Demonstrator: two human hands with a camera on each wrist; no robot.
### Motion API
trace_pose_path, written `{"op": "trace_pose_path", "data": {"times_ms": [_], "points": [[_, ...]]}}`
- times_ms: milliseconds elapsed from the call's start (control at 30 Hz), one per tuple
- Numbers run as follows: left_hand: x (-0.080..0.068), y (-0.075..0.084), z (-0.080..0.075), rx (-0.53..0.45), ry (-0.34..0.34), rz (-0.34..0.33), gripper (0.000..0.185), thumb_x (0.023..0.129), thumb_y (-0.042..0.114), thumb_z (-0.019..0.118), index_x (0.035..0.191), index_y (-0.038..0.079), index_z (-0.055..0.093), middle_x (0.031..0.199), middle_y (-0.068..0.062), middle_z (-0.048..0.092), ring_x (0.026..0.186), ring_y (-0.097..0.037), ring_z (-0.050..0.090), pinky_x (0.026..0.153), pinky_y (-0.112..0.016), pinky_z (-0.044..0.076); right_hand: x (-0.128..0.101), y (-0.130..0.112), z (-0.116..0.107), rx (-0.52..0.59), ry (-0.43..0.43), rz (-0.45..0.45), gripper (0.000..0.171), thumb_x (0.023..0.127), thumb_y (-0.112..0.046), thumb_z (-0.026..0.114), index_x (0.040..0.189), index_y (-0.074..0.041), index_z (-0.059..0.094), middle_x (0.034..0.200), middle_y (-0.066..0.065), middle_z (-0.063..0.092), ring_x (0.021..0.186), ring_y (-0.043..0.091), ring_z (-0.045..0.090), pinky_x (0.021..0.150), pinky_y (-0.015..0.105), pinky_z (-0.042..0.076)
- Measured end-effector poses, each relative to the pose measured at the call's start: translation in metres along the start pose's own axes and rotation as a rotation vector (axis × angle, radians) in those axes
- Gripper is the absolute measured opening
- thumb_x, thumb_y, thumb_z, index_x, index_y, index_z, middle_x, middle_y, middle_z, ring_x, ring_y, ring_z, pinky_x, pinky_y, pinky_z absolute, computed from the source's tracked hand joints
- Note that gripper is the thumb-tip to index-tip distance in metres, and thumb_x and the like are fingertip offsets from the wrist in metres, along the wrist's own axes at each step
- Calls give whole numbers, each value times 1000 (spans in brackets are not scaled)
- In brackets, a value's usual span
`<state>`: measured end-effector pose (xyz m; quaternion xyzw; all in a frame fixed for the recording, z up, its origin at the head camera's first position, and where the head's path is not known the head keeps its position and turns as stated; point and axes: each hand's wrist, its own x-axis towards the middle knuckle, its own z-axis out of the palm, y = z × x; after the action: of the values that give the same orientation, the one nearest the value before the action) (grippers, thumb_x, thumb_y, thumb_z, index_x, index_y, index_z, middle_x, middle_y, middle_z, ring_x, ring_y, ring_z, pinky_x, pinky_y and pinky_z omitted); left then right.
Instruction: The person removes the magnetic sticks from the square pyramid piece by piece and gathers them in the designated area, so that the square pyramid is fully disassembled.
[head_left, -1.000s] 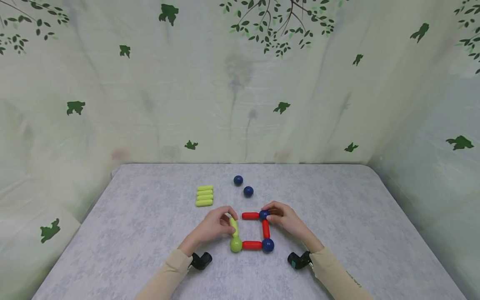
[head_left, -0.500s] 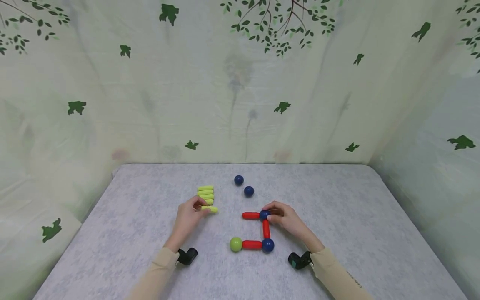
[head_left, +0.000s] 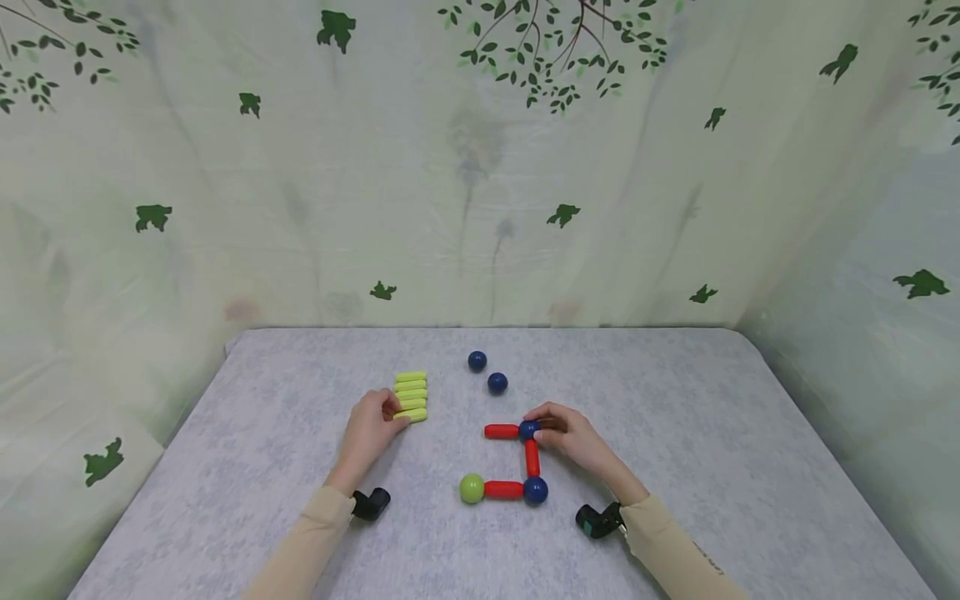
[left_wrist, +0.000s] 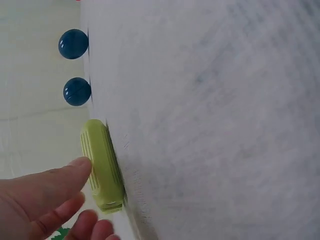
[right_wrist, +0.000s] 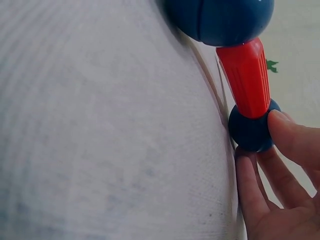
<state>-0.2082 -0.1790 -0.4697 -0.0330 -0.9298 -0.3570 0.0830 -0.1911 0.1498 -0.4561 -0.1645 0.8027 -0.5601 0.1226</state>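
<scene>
My left hand [head_left: 371,429] pinches the left end of a yellow-green magnetic stick [left_wrist: 102,167]. The stick lies on the table at the near side of a row of several such sticks [head_left: 411,387]. In the left wrist view my thumb rests on its side, with the other fingers curled by its near end. My right hand [head_left: 573,433] holds a blue ball [right_wrist: 254,131] between thumb and fingers. That ball joins two red sticks [head_left: 501,431]. The lower one runs to a second blue ball [head_left: 536,490], from which a third red stick [head_left: 504,490] reaches a green ball [head_left: 472,488].
Two loose blue balls [head_left: 497,383] lie behind the joined pieces, right of the stick row. The table's back edge [head_left: 637,328] meets a leaf-patterned curtain [head_left: 405,167]. Each wrist wears a black camera [head_left: 597,521].
My left hand has carried the yellow-green stick from the green ball back to the row, then slid it slightly left and up against the others. My right hand stays on the blue ball.
</scene>
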Motion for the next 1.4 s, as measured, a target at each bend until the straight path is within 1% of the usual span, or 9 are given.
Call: {"op": "trace_pose_path", "data": {"times_ms": [133,233,333,433,633,867,1100,1267,1400], "points": [[-7,8,1,-71,-119,148,18,81,4,74,90,6,59,89,-6,53,79,-19,50,68,-32,44,0,0,0,-1,-1,-1,24,91,5,56,115,4,60,114,16,60,102,32,57,88,40,48],[-17,20,6,-196,-390,294,18,84,6,72,98,7,61,96,-4,58,86,-20,55,74,-32,48,0,1,0,2,-5,-7,24,92,5,56,116,5,60,115,17,60,103,33,57,87,39,48],[-30,34,14,-249,-654,354,24,86,13,72,107,12,61,103,1,59,92,-18,56,76,-31,49,0,2,-1,13,-13,-16,25,92,5,56,116,5,60,115,19,59,104,35,56,87,37,47],[-39,46,23,-203,-749,380,27,85,17,73,108,19,60,102,9,56,92,-12,53,77,-28,46,0,2,-2,20,-16,-26,25,92,4,56,116,6,60,116,20,59,105,35,56,87,35,46],[-45,57,36,-56,-693,472,25,83,13,74,99,22,57,93,14,52,82,-7,47,73,-23,42,0,1,-2,18,-14,-21,24,92,4,56,116,6,60,116,19,59,104,34,57,87,36,47],[-45,54,39,-65,-658,498,21,84,7,67,100,20,61,96,14,53,83,-6,49,74,-23,43,-1,2,-1,24,-12,-15,24,92,5,56,116,5,60,115,18,60,103,33,57,88,39,48],[-30,50,32,-257,-462,377,26,86,0,68,110,5,61,108,-1,60,98,-18,57,83,-31,51,11,34,1,17,-1,-31,23,93,-2,59,116,-2,62,115,11,60,101,26,58,84,33,47],[-6,50,35,-336,-241,244,28,82,-5,70,109,1,63,108,-8,61,101,-26,59,84,-32,52,10,33,0,21,-13,-33,24,93,1,57,117,-1,61,116,13,60,102,28,57,84,33,47],[15,53,44,-335,-142,135,30,83,-2,72,111,1,64,109,-8,62,98,-24,60,82,-34,52,5,19,-1,31,-23,-30,24,93,4,56,116,4,60,116,17,60,102,33,57,84,34,47]]}}
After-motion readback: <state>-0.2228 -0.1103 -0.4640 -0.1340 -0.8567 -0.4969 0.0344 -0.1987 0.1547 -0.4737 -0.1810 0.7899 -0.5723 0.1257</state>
